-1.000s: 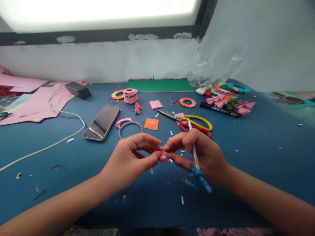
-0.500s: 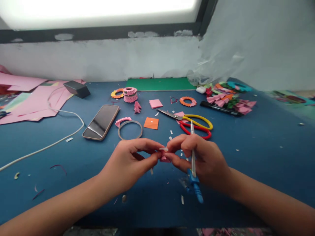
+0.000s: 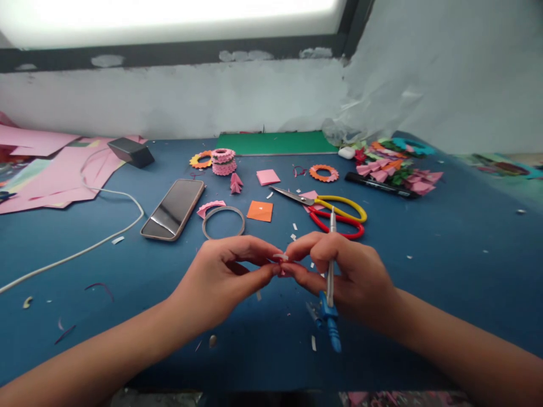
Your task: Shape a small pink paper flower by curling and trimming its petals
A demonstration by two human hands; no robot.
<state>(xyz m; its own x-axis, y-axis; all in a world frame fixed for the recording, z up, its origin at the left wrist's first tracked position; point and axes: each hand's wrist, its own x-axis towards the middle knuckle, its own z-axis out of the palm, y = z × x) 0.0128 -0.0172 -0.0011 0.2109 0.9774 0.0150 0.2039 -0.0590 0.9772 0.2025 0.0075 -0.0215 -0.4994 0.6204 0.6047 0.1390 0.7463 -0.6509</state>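
Observation:
My left hand point(image 3: 220, 280) and my right hand point(image 3: 343, 274) meet over the blue table point(image 3: 445, 254), fingertips pinched together on a small folded pink paper piece point(image 3: 280, 260) that is mostly hidden between them. The right hand also grips a blue-handled metal tool point(image 3: 331, 282), its silver tip pointing up and its blue end hanging down past the palm. Scissors point(image 3: 335, 212) with yellow and red handles lie just beyond the right hand. A thin ring point(image 3: 223, 222) lies just beyond the left hand.
A phone point(image 3: 173, 209) lies left of the ring, beside a white cable point(image 3: 85, 249). Pink sheets point(image 3: 55, 169) and a dark box point(image 3: 130, 152) sit far left. Paper rings point(image 3: 223, 161), pink point(image 3: 268, 177) and orange point(image 3: 260, 211) squares, a green mat point(image 3: 275, 143), a black marker point(image 3: 379, 186) and folded paper pieces point(image 3: 399, 167) lie further back.
The tool in my right hand has swung more upright. The pinched pink piece shows less between the fingertips. Both hands stay at the same spot.

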